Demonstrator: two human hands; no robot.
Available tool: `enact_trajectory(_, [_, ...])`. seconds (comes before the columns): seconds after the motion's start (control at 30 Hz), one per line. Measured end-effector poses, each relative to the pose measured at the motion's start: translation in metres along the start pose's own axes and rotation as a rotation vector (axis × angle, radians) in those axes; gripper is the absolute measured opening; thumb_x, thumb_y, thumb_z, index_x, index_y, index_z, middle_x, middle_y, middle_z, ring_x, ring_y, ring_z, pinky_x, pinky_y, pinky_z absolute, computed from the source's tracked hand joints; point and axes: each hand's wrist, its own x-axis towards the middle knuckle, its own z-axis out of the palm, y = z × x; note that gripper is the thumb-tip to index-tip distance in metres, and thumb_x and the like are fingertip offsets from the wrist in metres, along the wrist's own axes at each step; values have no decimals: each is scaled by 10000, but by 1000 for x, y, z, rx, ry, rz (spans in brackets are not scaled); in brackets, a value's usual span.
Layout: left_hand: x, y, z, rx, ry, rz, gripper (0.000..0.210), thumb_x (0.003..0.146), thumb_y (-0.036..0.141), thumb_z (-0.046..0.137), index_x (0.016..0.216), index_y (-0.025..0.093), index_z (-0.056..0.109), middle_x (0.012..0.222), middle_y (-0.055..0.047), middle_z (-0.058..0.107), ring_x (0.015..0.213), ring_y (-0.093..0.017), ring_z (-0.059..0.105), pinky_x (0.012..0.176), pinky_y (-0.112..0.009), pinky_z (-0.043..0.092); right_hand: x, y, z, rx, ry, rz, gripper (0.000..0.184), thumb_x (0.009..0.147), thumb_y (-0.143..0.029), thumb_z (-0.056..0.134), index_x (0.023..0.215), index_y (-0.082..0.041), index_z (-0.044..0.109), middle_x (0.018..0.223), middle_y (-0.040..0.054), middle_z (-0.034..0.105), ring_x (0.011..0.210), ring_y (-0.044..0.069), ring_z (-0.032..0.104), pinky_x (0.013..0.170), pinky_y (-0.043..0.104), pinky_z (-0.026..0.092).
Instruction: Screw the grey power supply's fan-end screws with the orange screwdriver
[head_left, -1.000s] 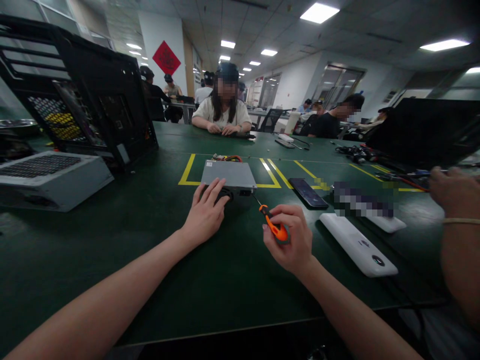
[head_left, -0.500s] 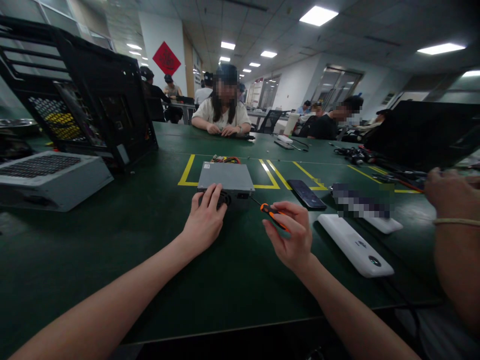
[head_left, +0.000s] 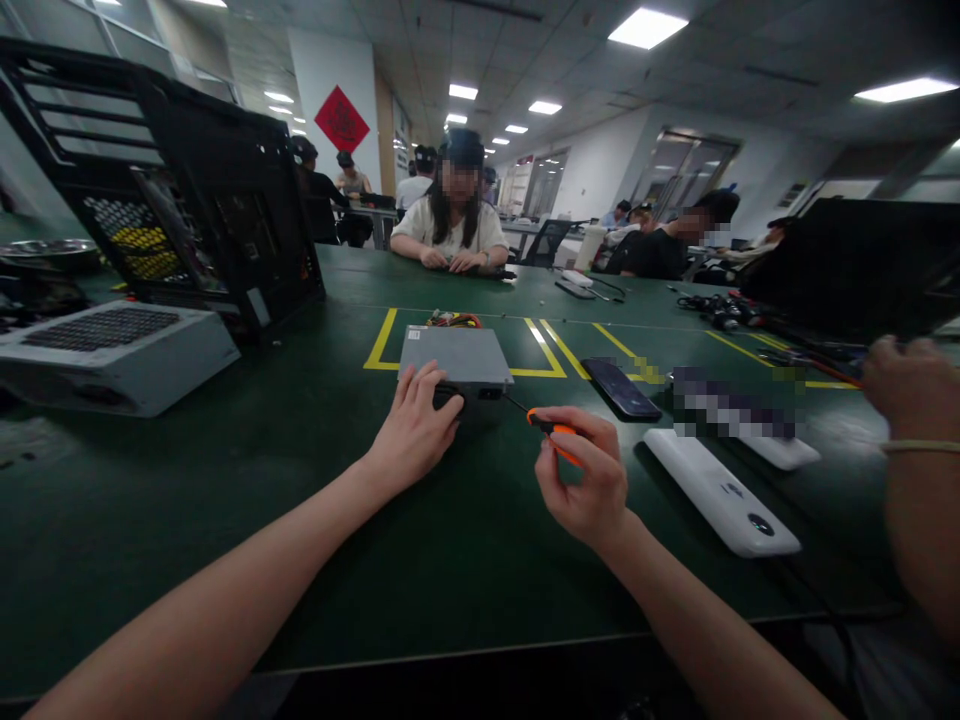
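Here, hands (head_left: 420, 425) (head_left: 589, 485) touch a power supply (head_left: 456, 352) and screwdriver (head_left: 541, 424).

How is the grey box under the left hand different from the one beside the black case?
The middle box has a smooth top with a label; the box by the black case has a mesh top. The left hand touches the middle box; no hand touches the other box. Both are grey, on the green table.

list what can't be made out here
All in the head view:
Metal box: front partly hidden by the left hand.
Screwdriver: handle partly covered by the right hand; tip too small to place exactly.
Wires: partly hidden behind the box.
Co-worker's arm: cut off by the right edge.
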Motion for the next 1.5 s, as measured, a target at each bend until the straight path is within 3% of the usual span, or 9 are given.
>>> enact_trajectory(0.17, [1, 0, -1, 6, -3, -5, 309, 824, 200, 514, 1131, 185, 539, 1237, -157, 387, 1244, -331, 330, 1022, -521, 305, -1, 0, 0, 5, -37, -39, 385, 724, -32, 598, 1017, -250, 477, 1083, 64, 561, 976, 197, 583, 767, 370, 536])
enact_trajectory(0.33, [0, 4, -4, 27, 0, -32, 295, 830, 199, 499, 1120, 193, 556, 1227, -167, 398, 1227, -342, 329, 989, -522, 328, 1, 0, -2, 50, 31, 4, 398, 707, -30, 593, 1017, -238, 457, 1054, 67, 576, 965, 206, 589, 773, 398, 533])
enact_trajectory(0.7, [1, -2, -2, -51, 17, -49, 284, 831, 169, 473, 1103, 198, 549, 1210, -130, 390, 1241, -292, 329, 1057, -495, 262, 1, -1, -3, 1, 18, 23, 366, 727, -64, 605, 1003, -264, 471, 1078, 53, 554, 933, 189, 578, 710, 362, 542])
enact_trajectory(0.93, [2, -9, 0, -38, 19, -52, 280, 839, 164, 462, 1103, 210, 543, 1203, -110, 396, 1240, -266, 347, 1072, -494, 242, 1, 2, -1, 7, -7, 25, 409, 733, -53, 598, 1058, -247, 442, 1043, 65, 565, 958, 201, 581, 765, 396, 533])
enact_trajectory(1.23, [0, -5, 0, -18, 22, -76, 299, 820, 158, 484, 1110, 202, 542, 1220, -124, 409, 1270, -279, 328, 1091, -511, 208, -1, 0, -1, 33, -44, -5, 364, 734, -61, 597, 1018, -246, 463, 1052, 63, 565, 941, 193, 587, 721, 359, 541])
enact_trajectory(1.5, [-3, -3, 1, -38, 20, -67, 317, 808, 162, 501, 1122, 184, 536, 1284, -140, 380, 1308, -307, 275, 1092, -530, 203, -2, 0, 0, 15, -29, 55, 383, 727, -126, 623, 1039, -247, 436, 1033, 66, 583, 921, 212, 590, 721, 397, 539])
